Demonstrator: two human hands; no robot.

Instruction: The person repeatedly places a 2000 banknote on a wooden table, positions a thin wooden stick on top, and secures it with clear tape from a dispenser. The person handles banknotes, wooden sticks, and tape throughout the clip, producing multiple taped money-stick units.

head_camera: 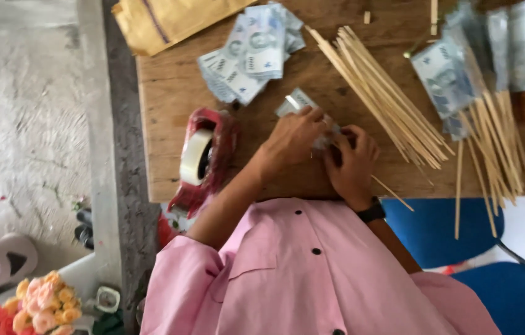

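We see pale blue-grey banknotes (251, 53) with printed portraits on a warm brown wooden table (169, 99), beside light tan bamboo sticks (380, 93) and a mustard-yellow envelope (163, 18). Our tape dispenser (210, 158) is glossy red with a cream roll. We note a pink shirt (312, 273) with black buttons, a black wristband (371, 212), blue chairs (510, 298), and orange-pink flowers (39, 304).

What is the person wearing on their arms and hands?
Both hands are bare. The left hand has a pink sleeve ending near the elbow. The right hand wears a black wristband.
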